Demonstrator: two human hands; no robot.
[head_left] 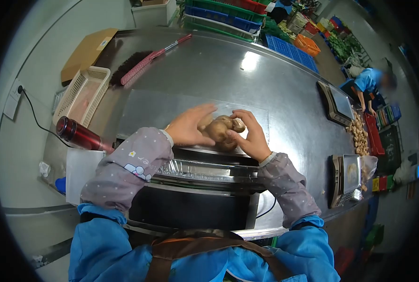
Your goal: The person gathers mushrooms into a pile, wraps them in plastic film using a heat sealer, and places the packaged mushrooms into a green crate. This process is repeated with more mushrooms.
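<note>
A small pile of brown mushrooms [219, 132] sits on the flat plate of a wrapping machine [204, 174] in front of me. My left hand [190, 126] cups the pile from the left, its fingers curved against it. From the right, my right hand [254, 136] holds the pile, with thumb and fingers around a mushroom at its edge. Clear film lies across the machine just below the hands. Whatever is under the mushrooms is hidden.
At the left are a white basket [81, 96], a red flask [80, 135] and a red-handled brush [146, 62]. Two scales [336, 104] stand at the right, near loose mushrooms [358, 134] and a red tray [373, 135]. Another person [368, 81] bends beyond the table.
</note>
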